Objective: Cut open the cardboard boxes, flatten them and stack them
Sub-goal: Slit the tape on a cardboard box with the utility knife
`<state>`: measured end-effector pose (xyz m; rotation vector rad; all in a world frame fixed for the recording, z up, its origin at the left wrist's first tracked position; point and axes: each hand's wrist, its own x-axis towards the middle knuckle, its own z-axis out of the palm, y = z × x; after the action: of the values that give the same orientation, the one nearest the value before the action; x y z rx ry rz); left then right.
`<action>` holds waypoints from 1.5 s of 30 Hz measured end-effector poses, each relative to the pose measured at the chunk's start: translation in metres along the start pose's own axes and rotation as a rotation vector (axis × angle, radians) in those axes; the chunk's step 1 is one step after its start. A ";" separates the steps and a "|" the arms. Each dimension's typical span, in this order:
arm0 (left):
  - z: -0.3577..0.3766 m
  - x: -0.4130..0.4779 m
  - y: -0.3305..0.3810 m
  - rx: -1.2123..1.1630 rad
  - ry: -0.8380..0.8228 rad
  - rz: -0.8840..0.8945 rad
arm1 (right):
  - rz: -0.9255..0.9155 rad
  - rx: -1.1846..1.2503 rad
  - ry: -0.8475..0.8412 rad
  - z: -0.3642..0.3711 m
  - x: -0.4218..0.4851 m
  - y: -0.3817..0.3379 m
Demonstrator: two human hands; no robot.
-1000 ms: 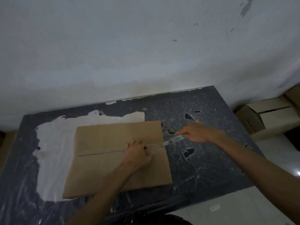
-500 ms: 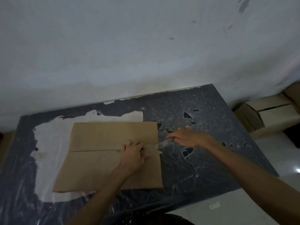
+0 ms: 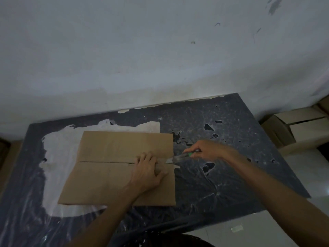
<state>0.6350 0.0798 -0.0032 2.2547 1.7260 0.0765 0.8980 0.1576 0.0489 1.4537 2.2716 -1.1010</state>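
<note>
A brown cardboard box [image 3: 115,150] lies on the dark table [image 3: 222,179], its two top flaps meeting at a centre seam. My left hand [image 3: 146,172] presses flat on the box, over the seam near its right end. My right hand [image 3: 206,148] grips a utility knife [image 3: 179,157] with a green and clear handle. The blade tip sits at the right end of the seam, at the box's right edge.
The table stands against a white wall and its dark plastic cover is torn, with a pale patch [image 3: 57,157] left of the box. More cardboard boxes [image 3: 300,127] sit on the floor to the right. A small label [image 3: 236,228] lies on the tiled floor.
My right hand has brought the knife leftward until its blade reaches the right end of the seam. My left hand stays pressed on the box.
</note>
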 end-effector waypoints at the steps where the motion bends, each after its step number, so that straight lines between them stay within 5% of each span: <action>1: 0.002 -0.001 -0.001 -0.005 0.033 0.014 | -0.008 -0.036 0.008 -0.001 0.003 -0.002; 5: 0.007 -0.002 -0.005 -0.034 0.131 0.058 | -0.027 -0.164 -0.014 -0.011 0.015 -0.013; 26: 0.008 0.007 -0.013 -0.166 -0.035 0.159 | -0.049 -0.299 0.036 0.010 -0.020 -0.018; 37: 0.021 0.002 -0.007 -0.066 0.263 0.179 | -0.085 -0.224 0.096 0.045 -0.036 -0.004; 45: 0.019 0.003 -0.003 -0.051 0.275 0.173 | -0.111 -0.268 0.206 0.069 -0.040 -0.007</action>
<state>0.6368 0.0792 -0.0222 2.4427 1.6271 0.4832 0.8984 0.0807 0.0265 1.4028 2.5495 -0.6645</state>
